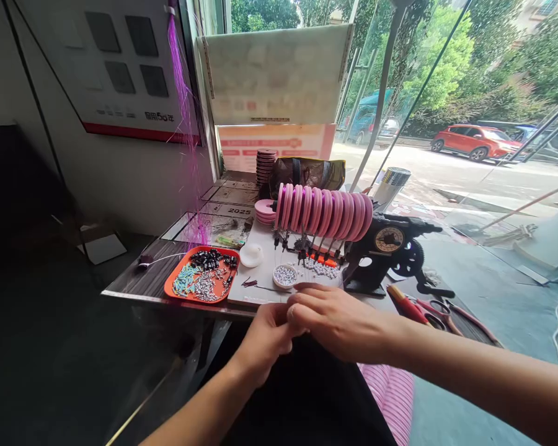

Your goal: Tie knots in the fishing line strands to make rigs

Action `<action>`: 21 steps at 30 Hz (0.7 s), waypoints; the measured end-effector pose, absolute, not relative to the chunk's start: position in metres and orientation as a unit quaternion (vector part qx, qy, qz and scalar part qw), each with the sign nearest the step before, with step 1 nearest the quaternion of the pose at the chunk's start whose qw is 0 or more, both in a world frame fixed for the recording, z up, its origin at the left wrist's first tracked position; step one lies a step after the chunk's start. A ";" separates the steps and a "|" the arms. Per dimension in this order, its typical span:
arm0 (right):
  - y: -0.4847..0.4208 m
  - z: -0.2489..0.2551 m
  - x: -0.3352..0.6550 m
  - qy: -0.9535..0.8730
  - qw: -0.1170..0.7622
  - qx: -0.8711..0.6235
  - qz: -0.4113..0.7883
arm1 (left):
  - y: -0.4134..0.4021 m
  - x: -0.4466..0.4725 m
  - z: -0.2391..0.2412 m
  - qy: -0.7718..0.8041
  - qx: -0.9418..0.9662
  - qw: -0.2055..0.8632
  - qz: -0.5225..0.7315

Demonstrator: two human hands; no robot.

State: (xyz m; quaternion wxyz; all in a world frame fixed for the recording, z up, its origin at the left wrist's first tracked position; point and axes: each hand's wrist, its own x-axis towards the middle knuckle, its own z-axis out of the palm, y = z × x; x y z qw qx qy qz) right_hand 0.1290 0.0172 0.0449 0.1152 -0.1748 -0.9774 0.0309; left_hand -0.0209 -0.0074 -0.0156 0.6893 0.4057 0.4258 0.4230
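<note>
My left hand (266,339) and my right hand (341,322) meet at the table's front edge, above my lap. Both are closed, with thumbs and fingertips pinched together. Whatever lies between the fingers is too small or hidden to make out. Just beyond them stands a small round dish (285,276) of pale beads. Behind it, a row of pink spools (323,212) sits on a black hand-cranked winder (390,244), with thin lines and dark clips hanging below. An orange tray (179,296) to the left holds black pieces, teal tubes and silvery bits.
Scissors (436,311) and a red-and-yellow handled tool (407,303) lie at the right. A white lid (252,255) sits beside the tray. Purple strands (180,80) hang at the left. Stacked spools (266,166) and a dark bag (311,172) stand at the back.
</note>
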 end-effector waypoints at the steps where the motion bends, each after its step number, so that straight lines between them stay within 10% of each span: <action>1: 0.018 0.039 0.135 -0.981 0.117 -0.158 -0.003 | -0.004 -0.022 -0.014 0.416 0.383 0.721 0.401; 12: 0.009 -0.001 0.150 -0.944 0.253 -0.086 -0.192 | 0.005 -0.026 -0.011 0.392 0.259 0.823 0.320; 21: 0.002 0.012 0.149 -0.973 0.188 -0.132 -0.030 | 0.003 -0.026 -0.008 0.406 0.376 0.749 0.364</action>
